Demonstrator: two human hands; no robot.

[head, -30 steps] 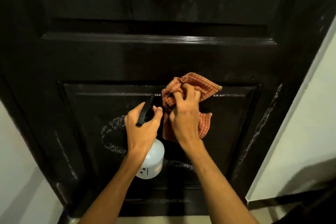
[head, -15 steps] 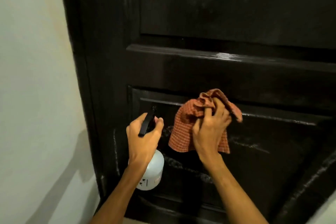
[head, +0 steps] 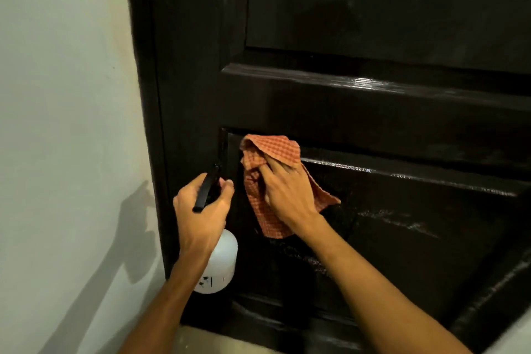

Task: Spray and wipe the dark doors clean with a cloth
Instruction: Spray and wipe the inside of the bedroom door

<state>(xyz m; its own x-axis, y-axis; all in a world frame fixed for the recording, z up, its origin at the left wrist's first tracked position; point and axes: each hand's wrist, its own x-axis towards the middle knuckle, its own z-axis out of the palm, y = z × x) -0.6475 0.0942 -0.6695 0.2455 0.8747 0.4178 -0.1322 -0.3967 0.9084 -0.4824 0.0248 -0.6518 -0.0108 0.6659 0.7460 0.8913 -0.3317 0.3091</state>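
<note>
A dark glossy panelled door fills most of the view, with wet streaks on its lower panel. My right hand presses an orange checked cloth against the top left corner of that lower panel, fingers curled into the fabric. My left hand grips the black trigger head of a white spray bottle, held just left of the cloth near the door's left edge. The bottle's body hangs below my fist.
A pale wall runs along the left of the door frame, with my arm's shadow on it. A strip of light floor shows at the bottom. A pale wall corner shows at the bottom right.
The cloth and my right hand have slid left across the lower panel to its left corner. My view has shifted left, bringing the wall in. The left hand keeps the bottle alongside.
</note>
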